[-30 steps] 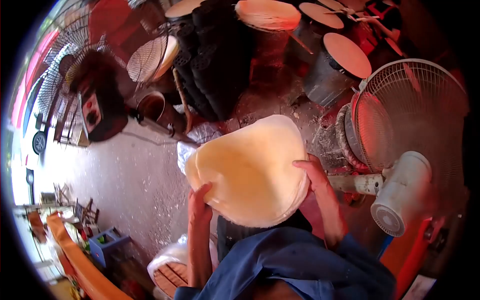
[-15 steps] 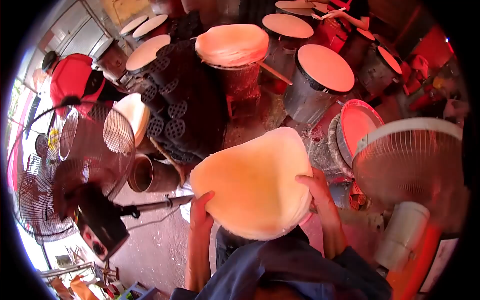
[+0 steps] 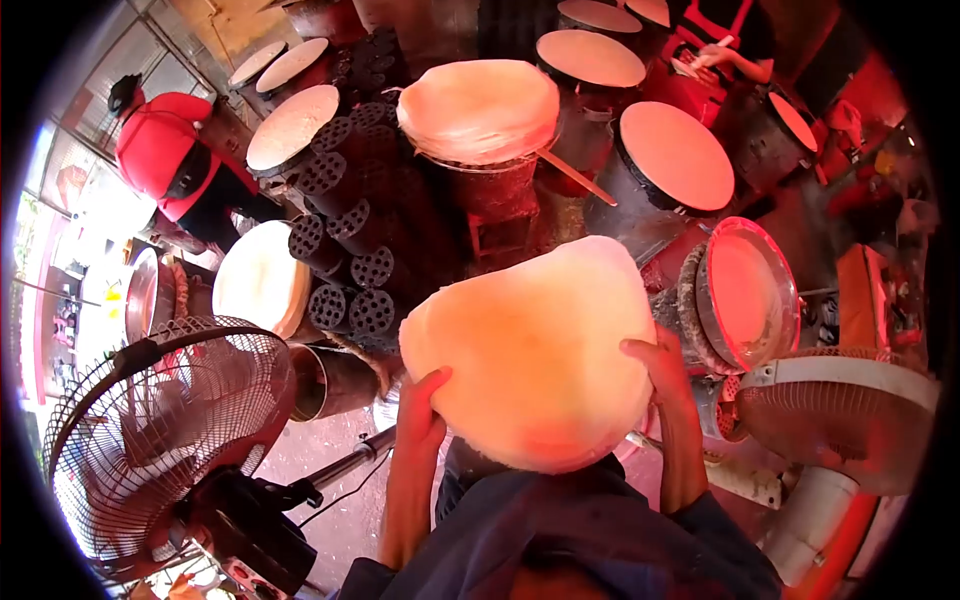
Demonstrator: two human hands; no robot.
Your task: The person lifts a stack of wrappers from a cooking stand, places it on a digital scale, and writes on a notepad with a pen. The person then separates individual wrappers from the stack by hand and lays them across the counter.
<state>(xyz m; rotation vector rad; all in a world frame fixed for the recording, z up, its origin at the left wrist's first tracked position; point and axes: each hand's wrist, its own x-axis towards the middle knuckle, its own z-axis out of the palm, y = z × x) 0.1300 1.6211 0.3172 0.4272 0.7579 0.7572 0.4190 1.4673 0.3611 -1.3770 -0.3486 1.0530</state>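
Observation:
A thick stack of thin, pale round sheets (image 3: 530,350) is held up in front of my body, its surface slightly bent. My left hand (image 3: 423,405) grips the lower left edge, thumb on top and fingers hidden beneath. At the right edge, my right hand (image 3: 665,370) clamps the stack the same way, with the thumb on its face. Beyond the sheets, another pile of pale round sheets (image 3: 480,110) rests on a drum-like stand, with a wooden stick (image 3: 578,178) beside it.
A black fan (image 3: 165,430) stands at left, a pale fan (image 3: 840,415) at right. Perforated black cylinders (image 3: 372,268) are stacked ahead. Round-topped drums (image 3: 677,155) and a red-rimmed basin (image 3: 745,290) lie beyond. A person in red (image 3: 165,150) is at far left; another person's hand (image 3: 712,55) shows at upper right.
The view has swung upward, bringing more drums and the person in red into sight. Both hands keep hold of the stack, which appears slightly farther right.

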